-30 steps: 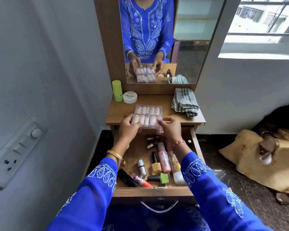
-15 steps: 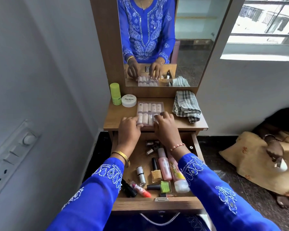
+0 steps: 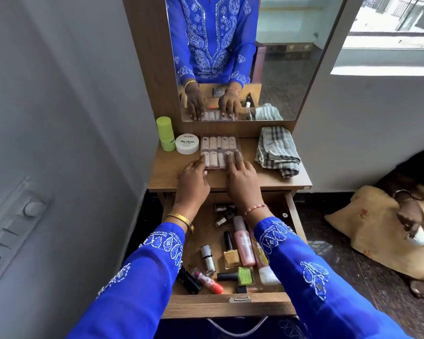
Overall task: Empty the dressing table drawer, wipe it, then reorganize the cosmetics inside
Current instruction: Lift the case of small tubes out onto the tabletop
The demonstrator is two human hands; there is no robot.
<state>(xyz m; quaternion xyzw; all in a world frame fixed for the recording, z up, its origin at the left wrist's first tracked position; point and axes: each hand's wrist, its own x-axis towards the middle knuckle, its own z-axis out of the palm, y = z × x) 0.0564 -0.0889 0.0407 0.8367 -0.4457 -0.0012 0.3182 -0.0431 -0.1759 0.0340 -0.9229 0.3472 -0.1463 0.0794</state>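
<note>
A clear box of nail tips [image 3: 219,146] lies flat on the dressing table top [image 3: 168,173], near the mirror. My left hand [image 3: 194,178] touches its near left corner with straight fingers. My right hand [image 3: 240,174] rests straight fingers on its near right part. Below my wrists the wooden drawer [image 3: 227,308] stands pulled out. Inside it lie several cosmetics: a pink bottle [image 3: 242,242], a gold nail polish [image 3: 230,254], a green nail polish [image 3: 240,276], a silver tube [image 3: 207,259], a red lipstick [image 3: 208,281] and dark small bottles [image 3: 224,212].
On the table top stand a lime green bottle [image 3: 165,134] and a white nail polish remover tub [image 3: 187,143] at the left, and a folded checked cloth [image 3: 277,151] at the right. A wall with a switch panel [image 3: 9,231] is at the left. A tan cushion [image 3: 382,231] lies on the floor to the right.
The box of nail tips went from held above the drawer to lying flat on the table top, pushed farther back toward the mirror. Both hands moved forward with it.
</note>
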